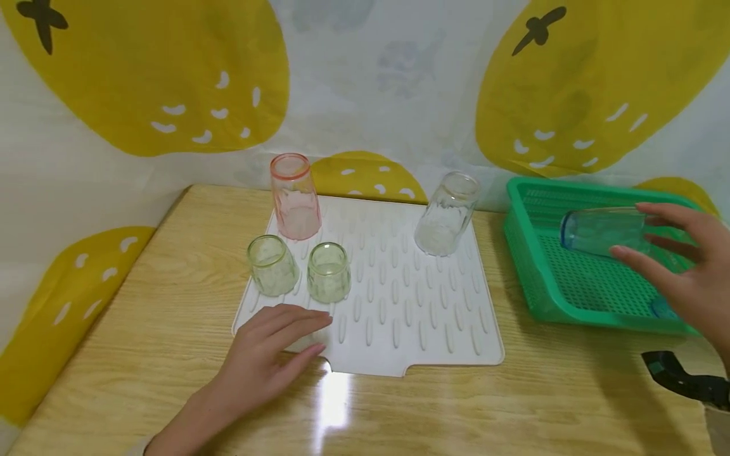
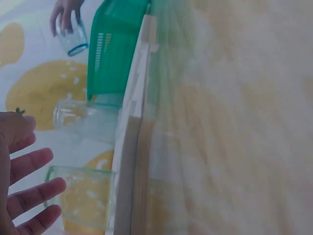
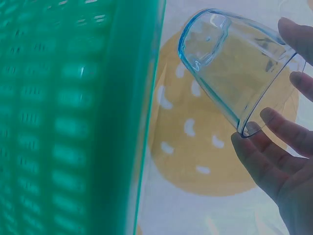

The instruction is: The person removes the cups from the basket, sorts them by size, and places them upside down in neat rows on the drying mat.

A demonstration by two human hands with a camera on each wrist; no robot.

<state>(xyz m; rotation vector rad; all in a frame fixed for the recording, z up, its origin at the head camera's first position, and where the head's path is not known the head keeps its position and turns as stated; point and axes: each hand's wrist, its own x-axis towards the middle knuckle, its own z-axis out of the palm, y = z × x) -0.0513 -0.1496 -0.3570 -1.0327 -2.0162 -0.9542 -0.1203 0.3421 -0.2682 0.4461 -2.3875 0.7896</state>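
My right hand (image 1: pixel 692 266) holds a clear blue drinking glass (image 1: pixel 604 232) on its side above the green basket (image 1: pixel 547 278), fingers and thumb around its rim end. In the right wrist view the same glass (image 3: pixel 239 63) tilts, with fingertips at its rim. My left hand (image 1: pixel 274 348) hovers with relaxed fingers over the front left of the white drying mat (image 1: pixel 376 354), holding nothing. Close beyond it stand two short green glasses (image 1: pixel 272 269), (image 1: pixel 329 275) on the mat. A tall pink glass (image 1: pixel 296 202) stands behind them, and a tall clear glass (image 1: pixel 447 215) at the back right.
Another blue glass (image 1: pixel 663 308) lies in the basket's near right part, partly hidden by my right hand. The wooden table (image 1: pixel 142 304) runs back to a lemon-print cloth (image 1: pixel 388 95) hanging behind the mat. A black strap (image 1: pixel 678 377) is on my right wrist.
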